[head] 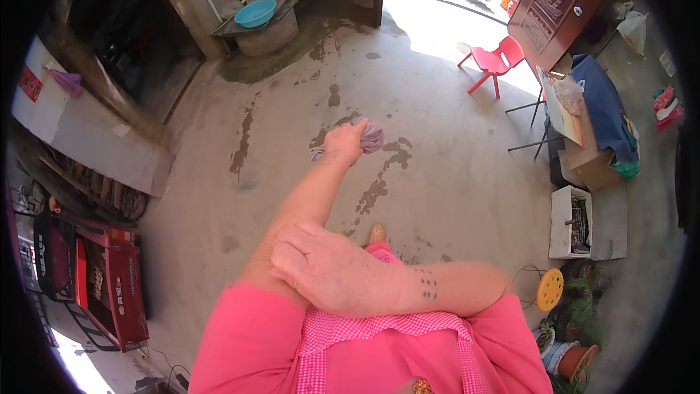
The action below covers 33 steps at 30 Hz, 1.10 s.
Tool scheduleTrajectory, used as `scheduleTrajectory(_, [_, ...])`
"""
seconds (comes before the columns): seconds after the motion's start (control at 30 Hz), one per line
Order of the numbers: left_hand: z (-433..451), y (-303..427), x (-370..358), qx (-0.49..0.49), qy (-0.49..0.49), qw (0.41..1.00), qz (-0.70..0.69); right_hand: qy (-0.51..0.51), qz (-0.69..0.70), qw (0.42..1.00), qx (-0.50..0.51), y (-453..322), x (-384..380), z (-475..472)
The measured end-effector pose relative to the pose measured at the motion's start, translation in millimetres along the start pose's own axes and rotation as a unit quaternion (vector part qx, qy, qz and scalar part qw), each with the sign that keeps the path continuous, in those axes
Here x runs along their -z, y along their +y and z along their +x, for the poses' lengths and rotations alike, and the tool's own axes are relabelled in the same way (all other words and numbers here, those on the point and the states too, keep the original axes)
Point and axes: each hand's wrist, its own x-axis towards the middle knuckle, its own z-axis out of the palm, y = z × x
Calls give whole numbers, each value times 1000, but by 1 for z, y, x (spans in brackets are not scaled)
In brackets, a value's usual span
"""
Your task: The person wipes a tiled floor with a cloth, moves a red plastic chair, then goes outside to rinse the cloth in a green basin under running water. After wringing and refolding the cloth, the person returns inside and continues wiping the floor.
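Note:
My left hand (344, 143) is stretched out in front of me, closed around a crumpled mauve cloth (373, 138) that bulges out on the right, with a striped end on the left. Across my body lies my right arm, marked with rows of dark dots near the wrist. My right hand (328, 268) rests on my bare left forearm (303, 202) near the elbow, its fingers curled against the skin; the fingertips are partly hidden. I wear a pink top and a pink checked apron (383, 325). One shoe (377, 233) shows below on the concrete floor.
Wet patches (372, 195) mark the floor. A blue basin (255, 13) stands on a stone ledge at the back left. A red chair (499, 60) stands by the open door (563, 5). Boxes, a yellow stool (549, 290) and potted plants line the right; a red cart (117, 290) is left.

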Motion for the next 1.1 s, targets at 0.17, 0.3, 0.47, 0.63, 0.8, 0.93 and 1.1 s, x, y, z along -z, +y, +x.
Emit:
scheduleTrajectory(0.17, [135,-84,51,169,-4,986,-5,-66,129,989,1,122,69,104])
scheduleTrajectory(0.3, [246,-139,69,195,-17,980,45,-28,19,998,52,240,95,199])
scheduleTrajectory(0.47, [401,-200,83,231,3,973,19,-65,6,996,65,358,139,283])
scheduleTrajectory(0.63, [565,-220,109,189,16,982,-1,-115,18,993,27,455,210,363])
scheduleTrajectory(0.8, [729,-233,134,162,40,986,-10,17,-54,998,26,595,293,454])
scheduleTrajectory(0.93, [853,-235,144,170,52,981,-76,-42,-61,997,-9,685,340,506])
scheduleTrajectory(1.1, [993,-301,132,241,62,961,-117,-73,91,993,4,799,409,563])
